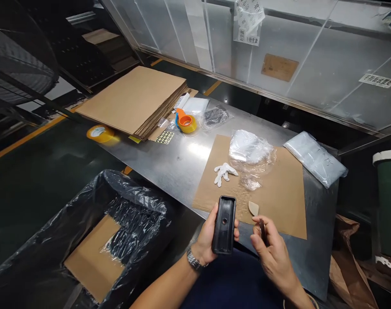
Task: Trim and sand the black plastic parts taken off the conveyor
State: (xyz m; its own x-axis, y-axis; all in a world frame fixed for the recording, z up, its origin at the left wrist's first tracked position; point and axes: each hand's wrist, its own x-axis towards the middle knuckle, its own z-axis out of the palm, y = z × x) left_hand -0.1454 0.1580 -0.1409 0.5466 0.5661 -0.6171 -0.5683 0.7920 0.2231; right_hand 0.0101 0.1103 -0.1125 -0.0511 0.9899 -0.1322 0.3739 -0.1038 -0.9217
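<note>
My left hand (209, 241) wraps around a black rectangular trough-like part (224, 225), held up with its hollow side toward me and a small round hole in its middle. To the right, my right hand (273, 249) pinches a thin, dark brown piece (263, 231) between thumb and fingers; its kind is not clear. Just beyond those fingers lies a small beige quarter-round piece (253, 208) on a cardboard sheet (285, 206). A white glove (225, 173) rests farther up the sheet, beside crumpled clear plastic bags (250, 147).
Stacked cardboard (134, 98) stands at the metal table's (169, 167) far left. Tape rolls (100, 134), an orange tape dispenser (185, 121) and a sticker sheet (165, 137) lie near it. A wrapped white packet (315, 159) sits right. A bin lined with black plastic (99, 184) stands left.
</note>
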